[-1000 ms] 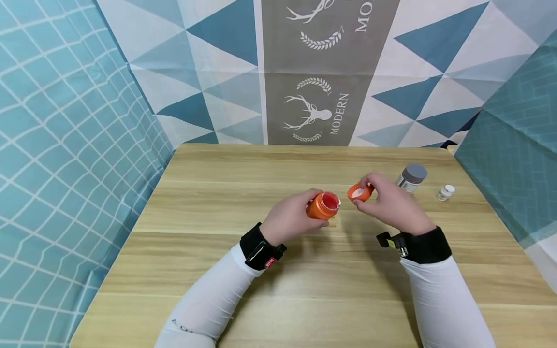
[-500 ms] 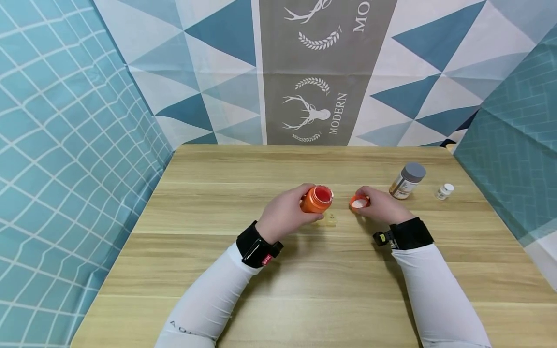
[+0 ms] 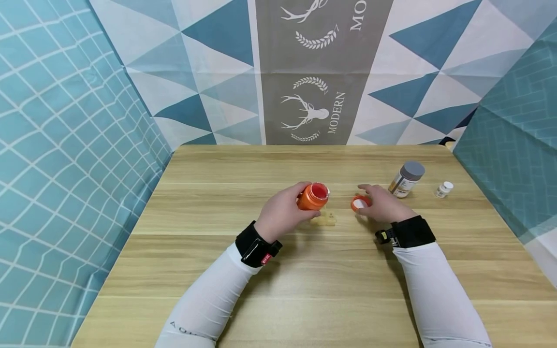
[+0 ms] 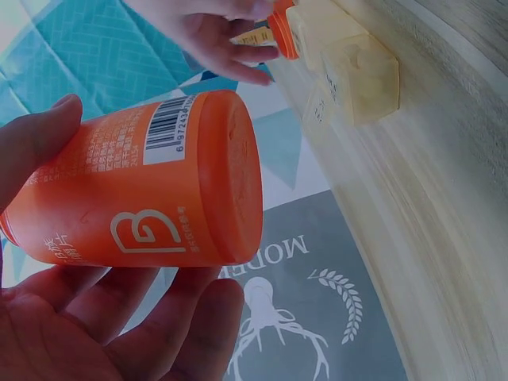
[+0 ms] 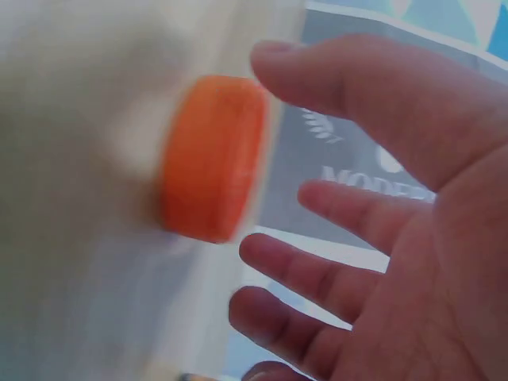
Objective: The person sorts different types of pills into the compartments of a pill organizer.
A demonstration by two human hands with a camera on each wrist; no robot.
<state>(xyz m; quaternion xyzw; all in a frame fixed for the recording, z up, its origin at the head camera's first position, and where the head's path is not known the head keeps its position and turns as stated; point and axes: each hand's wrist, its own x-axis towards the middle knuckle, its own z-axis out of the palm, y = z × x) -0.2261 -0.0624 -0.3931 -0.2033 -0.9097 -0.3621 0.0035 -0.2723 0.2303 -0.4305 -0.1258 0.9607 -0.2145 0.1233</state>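
Note:
My left hand (image 3: 280, 212) grips an orange pill bottle (image 3: 310, 198), uncapped, with its mouth tilted toward the head camera. In the left wrist view the bottle's label and barcode (image 4: 170, 131) show. The orange cap (image 3: 359, 203) lies on the table with its white inside facing up. Around it hovers my right hand (image 3: 387, 204), fingers spread. The right wrist view shows a gap between these fingers and the cap (image 5: 210, 159). Below the bottle, a small translucent yellow pill box (image 3: 324, 219) sits on the table, partly hidden by the left hand.
A larger bottle with a grey lid (image 3: 406, 179) stands behind the right hand. Farther right is a small white bottle (image 3: 444, 189). The wooden table (image 3: 243, 169) meets patterned cloth at the back and on both sides.
My right hand has lowered the cap to the table and let go of it. My left hand, still holding the bottle, has shifted slightly left and away, uncovering more of the yellow box.

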